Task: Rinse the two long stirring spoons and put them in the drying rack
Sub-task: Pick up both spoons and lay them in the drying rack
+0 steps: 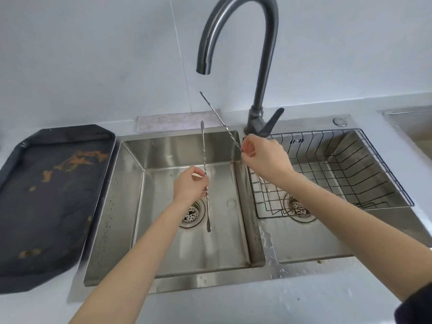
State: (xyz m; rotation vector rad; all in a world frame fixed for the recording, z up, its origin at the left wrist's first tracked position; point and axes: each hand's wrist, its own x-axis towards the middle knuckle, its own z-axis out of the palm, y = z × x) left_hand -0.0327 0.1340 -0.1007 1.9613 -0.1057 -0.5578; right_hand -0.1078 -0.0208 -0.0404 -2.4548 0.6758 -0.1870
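My left hand [190, 184] grips one long twisted metal stirring spoon [203, 146] at its middle, held nearly upright over the left sink basin [163, 230]. My right hand [261, 157] pinches the second stirring spoon [219, 119], which slants up and left toward the faucet spout [203, 66]; its lower end dips behind my wrist over the black wire drying rack [350, 164] in the right basin. No water runs from the spout.
A dark dirty tray [46, 206] with brown stains lies on the counter left of the sink. The faucet handle [272, 122] stands behind my right hand. A pale cloth [173, 121] lies behind the left basin. Water wets the divider and front rim.
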